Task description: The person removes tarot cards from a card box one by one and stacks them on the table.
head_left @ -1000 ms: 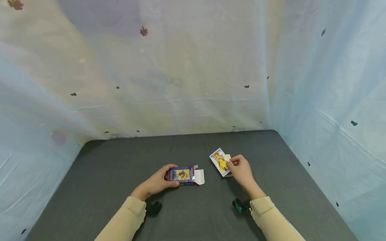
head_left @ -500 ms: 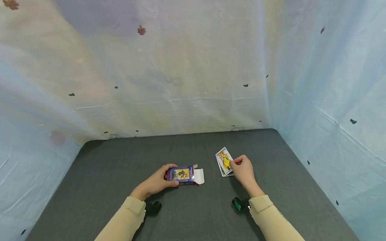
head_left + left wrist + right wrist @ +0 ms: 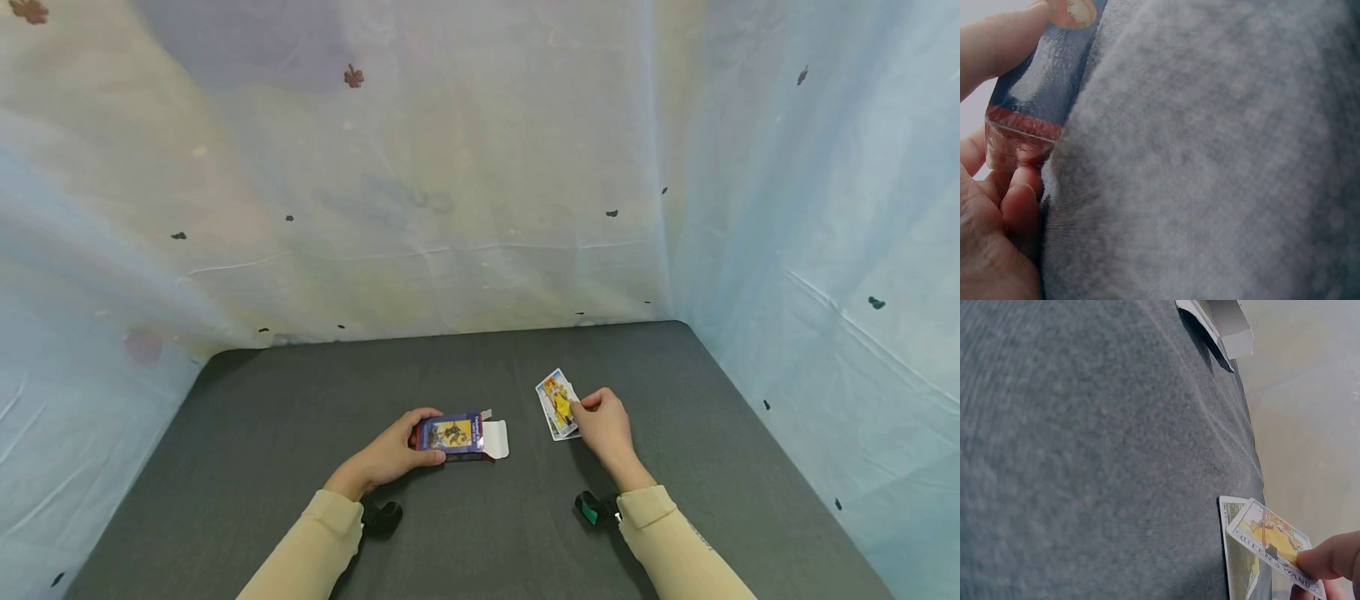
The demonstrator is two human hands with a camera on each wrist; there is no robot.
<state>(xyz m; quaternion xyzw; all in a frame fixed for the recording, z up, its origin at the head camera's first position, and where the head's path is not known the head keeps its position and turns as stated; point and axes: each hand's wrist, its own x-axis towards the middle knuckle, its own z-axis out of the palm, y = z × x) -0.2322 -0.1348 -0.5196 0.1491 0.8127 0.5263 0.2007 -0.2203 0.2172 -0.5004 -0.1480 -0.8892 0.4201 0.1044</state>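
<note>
My left hand [image 3: 390, 450] grips the near end of a small blue and red tarot card box [image 3: 450, 434], thumb along its front side. The box lies flat with its white end flap [image 3: 496, 440] open toward the right. In the left wrist view the fingers curl round the box's clear-wrapped red end. My right hand [image 3: 607, 432] pinches a tarot card [image 3: 1270, 537] by its lower corner, face up, with part of "Queen of Wands" readable. Beneath it, another card [image 3: 1234, 550] lies on the cloth, mostly covered and turned at a slight angle.
A dark grey cloth [image 3: 337, 383] covers the table. Pale patterned sheeting [image 3: 465, 208] hangs behind the far edge and along both sides. Black straps [image 3: 382, 518] show at both wrists, under the cream sleeves [image 3: 311, 542].
My right hand has shifted slightly right with the pinched card, which now overlaps the lower card more squarely. The left hand and box have stayed in place.
</note>
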